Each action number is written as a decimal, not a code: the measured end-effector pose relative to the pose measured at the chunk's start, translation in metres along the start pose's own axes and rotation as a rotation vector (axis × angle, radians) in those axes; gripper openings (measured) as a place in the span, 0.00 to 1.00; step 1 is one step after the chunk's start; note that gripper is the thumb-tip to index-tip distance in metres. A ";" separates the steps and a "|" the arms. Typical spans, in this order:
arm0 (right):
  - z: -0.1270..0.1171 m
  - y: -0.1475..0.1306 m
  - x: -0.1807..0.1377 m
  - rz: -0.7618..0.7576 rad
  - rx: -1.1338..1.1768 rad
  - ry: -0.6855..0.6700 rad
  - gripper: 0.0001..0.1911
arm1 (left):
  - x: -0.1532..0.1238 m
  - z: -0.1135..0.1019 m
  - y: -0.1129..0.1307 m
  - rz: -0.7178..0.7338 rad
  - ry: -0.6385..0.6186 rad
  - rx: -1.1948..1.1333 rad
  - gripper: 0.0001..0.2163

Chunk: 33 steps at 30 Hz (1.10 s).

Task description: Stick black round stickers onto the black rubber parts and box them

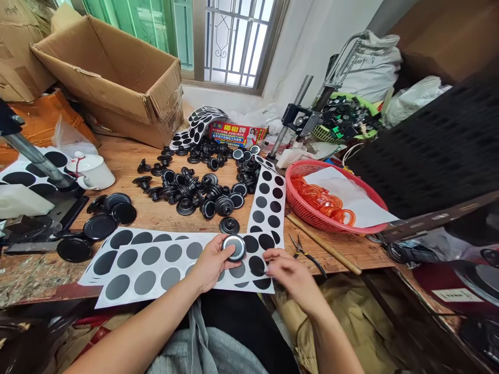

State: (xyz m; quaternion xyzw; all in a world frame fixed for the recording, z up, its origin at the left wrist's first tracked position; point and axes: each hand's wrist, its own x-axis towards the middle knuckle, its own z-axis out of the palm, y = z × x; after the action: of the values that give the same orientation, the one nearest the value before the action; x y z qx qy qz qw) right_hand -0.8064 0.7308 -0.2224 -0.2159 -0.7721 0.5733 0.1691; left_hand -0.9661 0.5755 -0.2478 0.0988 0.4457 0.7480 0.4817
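Note:
My left hand (pixel 212 262) is closed round a black lid knob (pixel 234 248), whose round face with a grey centre and pale rim points up. Under it lies a white sheet of round dark stickers (pixel 159 267), overlapping other such sheets. My right hand (pixel 290 272), slightly blurred, is at the right end of the sheets. Its fingertips pinch at the edge of a round black sticker (pixel 256 265); whether it has come off the backing I cannot tell. One more black knob (pixel 229 225) stands just beyond my left hand.
Many black knobs (pixel 185 205) lie heaped further back. A red basket (pixel 331 226) with orange rings stands right, beside pliers (pixel 307 254) and a wooden stick (pixel 325 244). Left are larger black discs (pixel 100 227), a white lidded cup (pixel 95 174) and a metal press (pixel 39 156). A cardboard box (pixel 113 88) stands behind.

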 end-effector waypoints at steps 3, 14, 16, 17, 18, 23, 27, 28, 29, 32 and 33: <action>-0.019 -0.012 -0.001 0.031 0.544 0.233 0.24 | -0.001 0.001 0.002 -0.001 0.001 -0.014 0.18; 0.075 -0.069 0.003 0.236 0.677 0.102 0.08 | -0.063 0.017 0.034 0.083 -0.051 -0.019 0.24; 0.084 -0.073 0.004 0.239 0.674 0.100 0.08 | -0.070 0.012 0.035 0.106 -0.044 -0.035 0.25; 0.087 -0.075 0.005 0.246 0.667 0.101 0.08 | -0.072 0.010 0.035 0.112 -0.041 -0.047 0.25; 0.090 -0.077 0.005 0.253 0.659 0.101 0.08 | -0.074 0.007 0.036 0.116 -0.041 -0.058 0.25; 0.099 -0.083 0.007 0.273 0.647 0.118 0.09 | -0.080 0.002 0.039 0.126 -0.032 -0.083 0.26; 0.102 -0.084 0.008 0.271 0.641 0.125 0.09 | -0.081 0.002 0.041 0.134 -0.038 -0.094 0.26; 0.103 -0.085 0.008 0.271 0.643 0.125 0.09 | -0.081 0.002 0.041 0.135 -0.038 -0.092 0.25; 0.103 -0.085 0.008 0.272 0.648 0.124 0.09 | -0.081 0.002 0.041 0.137 -0.038 -0.090 0.25; 0.104 -0.085 0.008 0.281 0.668 0.125 0.08 | -0.082 0.001 0.041 0.137 -0.036 -0.083 0.24; 0.104 -0.086 0.008 0.284 0.674 0.125 0.08 | -0.082 0.001 0.042 0.137 -0.035 -0.081 0.23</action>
State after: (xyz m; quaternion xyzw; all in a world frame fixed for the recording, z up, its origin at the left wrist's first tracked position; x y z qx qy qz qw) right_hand -0.8783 0.6293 -0.1700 -0.2876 -0.4904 0.7989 0.1964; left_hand -0.9495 0.5034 -0.1923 0.1228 0.3986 0.7948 0.4408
